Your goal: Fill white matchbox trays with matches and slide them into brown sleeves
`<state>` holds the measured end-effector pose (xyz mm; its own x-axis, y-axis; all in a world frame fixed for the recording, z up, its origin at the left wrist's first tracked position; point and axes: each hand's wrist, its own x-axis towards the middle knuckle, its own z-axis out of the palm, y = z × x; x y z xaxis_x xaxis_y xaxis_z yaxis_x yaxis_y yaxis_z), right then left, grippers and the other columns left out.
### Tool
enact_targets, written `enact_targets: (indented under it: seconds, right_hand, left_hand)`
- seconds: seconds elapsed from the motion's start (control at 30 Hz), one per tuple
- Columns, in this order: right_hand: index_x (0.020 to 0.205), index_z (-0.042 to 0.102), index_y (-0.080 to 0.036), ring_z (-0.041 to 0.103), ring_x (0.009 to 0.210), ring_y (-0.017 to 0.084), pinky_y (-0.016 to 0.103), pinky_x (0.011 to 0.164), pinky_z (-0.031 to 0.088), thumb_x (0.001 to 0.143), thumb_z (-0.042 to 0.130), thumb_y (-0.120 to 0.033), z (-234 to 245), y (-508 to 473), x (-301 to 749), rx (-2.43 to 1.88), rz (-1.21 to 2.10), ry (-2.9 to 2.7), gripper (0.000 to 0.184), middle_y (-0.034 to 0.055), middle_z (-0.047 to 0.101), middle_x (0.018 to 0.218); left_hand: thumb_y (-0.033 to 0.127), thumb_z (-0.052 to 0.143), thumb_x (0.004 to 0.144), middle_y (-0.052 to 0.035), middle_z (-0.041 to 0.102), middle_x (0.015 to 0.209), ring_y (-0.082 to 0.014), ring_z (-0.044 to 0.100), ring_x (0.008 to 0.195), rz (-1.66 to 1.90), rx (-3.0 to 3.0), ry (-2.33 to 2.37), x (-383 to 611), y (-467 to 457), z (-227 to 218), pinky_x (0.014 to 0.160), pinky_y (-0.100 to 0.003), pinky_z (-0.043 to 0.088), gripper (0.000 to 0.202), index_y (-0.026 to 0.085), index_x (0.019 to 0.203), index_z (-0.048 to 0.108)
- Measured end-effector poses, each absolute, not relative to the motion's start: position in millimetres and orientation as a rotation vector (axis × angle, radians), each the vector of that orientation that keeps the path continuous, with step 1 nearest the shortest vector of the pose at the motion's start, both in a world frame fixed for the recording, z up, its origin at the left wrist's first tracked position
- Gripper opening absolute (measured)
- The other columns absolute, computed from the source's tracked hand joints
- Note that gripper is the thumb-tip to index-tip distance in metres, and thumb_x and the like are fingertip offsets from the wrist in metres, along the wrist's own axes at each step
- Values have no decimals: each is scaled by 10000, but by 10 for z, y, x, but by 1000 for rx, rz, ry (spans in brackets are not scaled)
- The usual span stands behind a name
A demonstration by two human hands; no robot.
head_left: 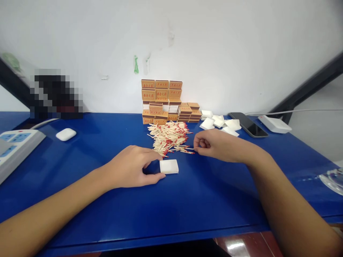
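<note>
White tray (169, 166) on blue table (187, 203), left hand (135, 166) gripping its left end. Right hand (214, 144) curled beside loose matches (170, 137); can't tell if pinching one. Pile sits between tray and stacked matchboxes (162, 94). Spare trays (219, 121), phone (249, 125) beyond right hand.

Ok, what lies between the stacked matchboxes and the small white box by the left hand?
In the head view, a pile of matches lies between the stacked matchboxes and the white box.
</note>
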<state>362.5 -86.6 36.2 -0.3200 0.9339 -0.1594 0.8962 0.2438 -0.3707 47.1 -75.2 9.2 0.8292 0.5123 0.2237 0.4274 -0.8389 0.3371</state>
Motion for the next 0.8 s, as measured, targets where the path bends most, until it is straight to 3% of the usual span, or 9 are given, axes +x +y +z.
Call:
enact_targets:
  seconds: [0.23,0.5,0.6,0.8]
  right_hand:
    - [785,658,-208,508,595,143,305,580,343,812,628,-192,378,-834,3609,-1744,426,-2351,42,-8,621,669]
    - [780,608,-199,495,631,144,294,600,333,875,599,-192,259,-882,3285,-1505,432,-2392,96,4,610,715]
    - [842,626,-198,510,672,151,292,622,341,894,625,-220,233,-900,3235,-1474,401,-2374,56,5,614,752]
    - [849,630,-189,512,689,148,287,631,341,936,647,-308,205,-881,3240,-1458,386,-2398,148,12,617,776]
  left_hand:
    - [446,696,925,38,648,700,-117,595,582,448,2748,714,479,-752,99,563,-261,393,302,208,1099,764]
    - [449,701,926,26,671,725,-133,608,598,429,2739,734,473,-752,85,586,-271,403,320,200,1118,762]
    - [446,701,926,26,667,719,-137,611,604,429,2745,735,473,-753,83,586,-272,397,318,202,1120,764]
    - [451,693,933,18,677,727,-139,613,597,432,2752,732,472,-753,84,583,-267,401,334,198,1141,760]
